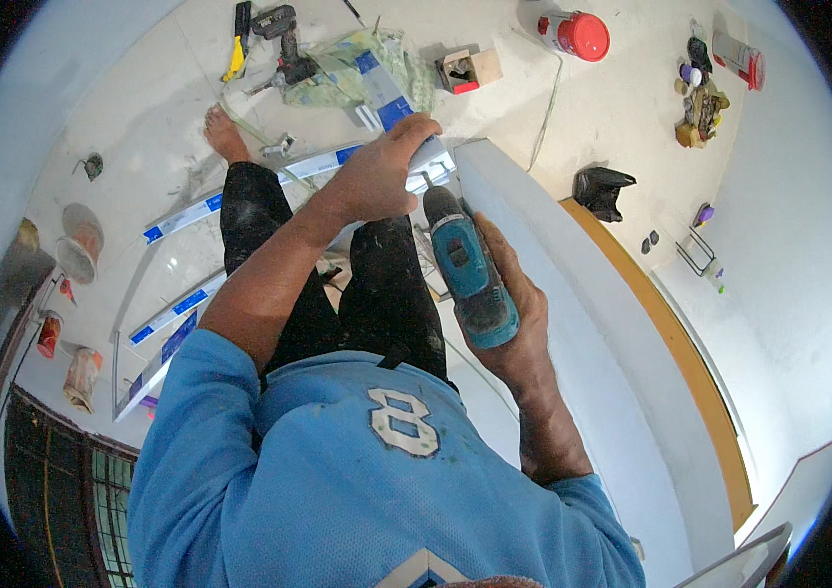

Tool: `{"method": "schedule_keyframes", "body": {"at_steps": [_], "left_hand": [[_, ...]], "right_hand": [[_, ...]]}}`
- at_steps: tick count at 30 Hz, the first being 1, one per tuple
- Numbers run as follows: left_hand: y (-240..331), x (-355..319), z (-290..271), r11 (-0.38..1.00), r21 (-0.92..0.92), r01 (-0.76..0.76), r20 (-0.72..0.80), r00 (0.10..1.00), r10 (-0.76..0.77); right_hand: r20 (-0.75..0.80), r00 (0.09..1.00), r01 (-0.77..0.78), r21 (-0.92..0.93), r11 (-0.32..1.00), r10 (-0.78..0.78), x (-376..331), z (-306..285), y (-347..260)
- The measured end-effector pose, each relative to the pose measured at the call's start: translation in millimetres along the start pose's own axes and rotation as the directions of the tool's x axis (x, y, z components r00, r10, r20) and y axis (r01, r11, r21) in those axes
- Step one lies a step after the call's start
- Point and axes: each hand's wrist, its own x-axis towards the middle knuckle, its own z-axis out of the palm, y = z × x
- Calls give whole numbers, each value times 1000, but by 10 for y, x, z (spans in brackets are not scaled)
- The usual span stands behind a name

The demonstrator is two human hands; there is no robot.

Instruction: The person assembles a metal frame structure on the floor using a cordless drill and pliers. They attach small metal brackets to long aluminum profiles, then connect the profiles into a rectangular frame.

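Observation:
My right hand point(519, 314) is closed round a teal and black cordless drill point(465, 265). The drill's bit points away from me, its tip at or very near a white metal profile point(433, 162); whether it touches, I cannot tell. My left hand point(377, 176) grips that profile at a corner, just left of the bit. From this corner a bar with blue film point(382, 88) runs away from me, and another blue-and-white bar point(210, 204) runs left past my leg. My left palm hides part of the joint.
Left of my legs lie more blue-filmed bars point(181, 306). A second drill point(284, 44), a yellow-black hand tool point(238, 44), a crumpled patterned cloth point(338, 73) and a small open box point(468, 71) lie ahead. A red-lidded bucket point(578, 37) and a black bag point(600, 191) are further right, past a white ledge point(573, 265).

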Motion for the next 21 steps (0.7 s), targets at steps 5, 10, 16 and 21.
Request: {"method": "schedule_keyframes", "body": {"at_steps": [5, 10, 16, 21], "left_hand": [[-84, -19, 55, 996, 76, -37, -48, 998, 41], [-22, -15, 23, 998, 49, -32, -27, 999, 33], [-64, -1, 35, 999, 39, -20, -17, 1000, 20], [-8, -3, -6, 998, 60, -15, 12, 1000, 14]], "right_hand": [[61, 993, -100, 18, 995, 99, -8, -42, -114], [63, 991, -116, 13, 993, 115, -41, -57, -140], [62, 989, -137, 48, 989, 134, -70, -89, -188], [-5, 999, -37, -25, 999, 37, -109, -75, -95]]}}
